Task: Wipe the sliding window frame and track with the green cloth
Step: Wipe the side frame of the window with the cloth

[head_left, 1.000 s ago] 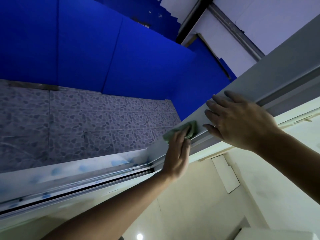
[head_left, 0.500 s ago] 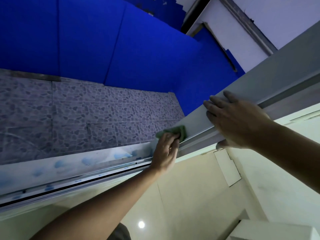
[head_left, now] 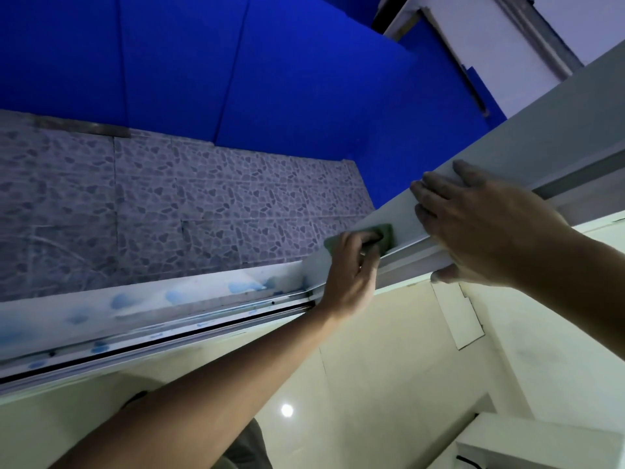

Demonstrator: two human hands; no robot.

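Fingers of the left hand (head_left: 351, 265) curl onto a folded green cloth (head_left: 385, 233) against the pale grey sliding window frame (head_left: 399, 214); at three o'clock, the right hand (head_left: 487, 228) lies flat, fingers slightly spread.

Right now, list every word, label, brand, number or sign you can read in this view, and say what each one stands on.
None: no readable text shows anywhere in the head view.
The folded green cloth gripped by the left hand is plain.
The pale grey sliding window frame, under the right hand, carries no label.
The metal track bears only blue smears, no characters.
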